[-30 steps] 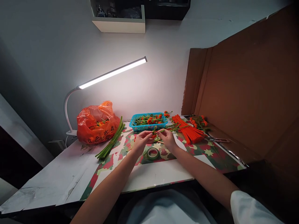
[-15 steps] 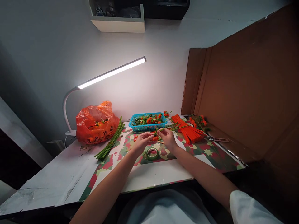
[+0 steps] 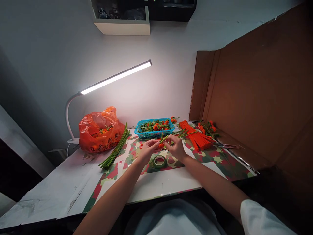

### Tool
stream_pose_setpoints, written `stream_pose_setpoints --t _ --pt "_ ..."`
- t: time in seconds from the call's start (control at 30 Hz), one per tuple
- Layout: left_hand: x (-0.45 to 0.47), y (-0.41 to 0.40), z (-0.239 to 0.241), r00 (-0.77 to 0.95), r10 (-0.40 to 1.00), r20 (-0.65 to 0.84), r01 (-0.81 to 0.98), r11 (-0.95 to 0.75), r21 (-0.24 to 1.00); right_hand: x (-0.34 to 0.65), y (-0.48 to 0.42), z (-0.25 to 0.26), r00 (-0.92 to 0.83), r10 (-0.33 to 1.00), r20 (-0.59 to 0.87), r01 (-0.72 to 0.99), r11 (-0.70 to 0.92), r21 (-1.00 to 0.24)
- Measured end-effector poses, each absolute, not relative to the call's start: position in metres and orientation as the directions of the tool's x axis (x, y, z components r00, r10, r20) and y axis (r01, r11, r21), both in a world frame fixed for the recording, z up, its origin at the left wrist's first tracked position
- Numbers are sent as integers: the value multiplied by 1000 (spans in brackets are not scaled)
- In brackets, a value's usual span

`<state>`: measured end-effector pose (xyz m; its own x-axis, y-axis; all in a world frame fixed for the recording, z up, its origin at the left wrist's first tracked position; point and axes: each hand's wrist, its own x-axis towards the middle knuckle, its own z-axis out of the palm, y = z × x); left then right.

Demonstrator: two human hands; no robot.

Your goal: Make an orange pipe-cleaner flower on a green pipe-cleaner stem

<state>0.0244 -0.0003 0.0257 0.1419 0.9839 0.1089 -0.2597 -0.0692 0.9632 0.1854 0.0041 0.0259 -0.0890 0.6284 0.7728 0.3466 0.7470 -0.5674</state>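
Note:
Above the table's middle, my left hand (image 3: 149, 149) is closed, fingertips pinching a small orange flower (image 3: 161, 145) with a green stem end pointing up. My right hand (image 3: 176, 147) meets it from the other side, its thumb and fingers pinched on a thin green strip (image 3: 164, 139) that lies across the flower's stem. Whether the strip is tape or another stem is too small to tell. Just below the hands, a roll of green tape (image 3: 159, 161) lies flat on the patterned table cover. Orange pieces lie partly hidden behind the hands.
A blue basket (image 3: 154, 133) of orange flowers stands behind my hands. To the left are a tied bundle of green stems (image 3: 115, 148) and an orange plastic bag (image 3: 99, 138) beneath a lit lamp (image 3: 117, 77). Orange strips (image 3: 197, 137), more flowers (image 3: 207, 128) and a cardboard wall (image 3: 254, 88) are right.
My right hand has moved slightly left and closer to the left hand, bringing the green strip across the flower's stem. The flower shifts slightly left. The camera view has shifted slightly.

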Motion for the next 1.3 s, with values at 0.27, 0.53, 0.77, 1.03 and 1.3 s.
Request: stream_pose_setpoints --t 0.27,0.53,0.77,1.03,1.3 --pt "26 -2 25 153 978 142 -195 -111 975 184 5 25 -101 639 762 305 749 -588" --pt "29 -5 28 101 943 317 -99 -307 947 183 9 24 -20 670 742 369 695 -617" --pt "29 -5 24 19 902 432 39 -432 901 183 10 19 -51 669 742 554 637 -536" --pt "30 -11 22 56 828 557 280 -549 788 175 9 10 -37 784 620 573 525 -629" --pt "29 -8 22 3 885 466 163 -461 872 180 5 19 -306 734 607 323 680 -659"
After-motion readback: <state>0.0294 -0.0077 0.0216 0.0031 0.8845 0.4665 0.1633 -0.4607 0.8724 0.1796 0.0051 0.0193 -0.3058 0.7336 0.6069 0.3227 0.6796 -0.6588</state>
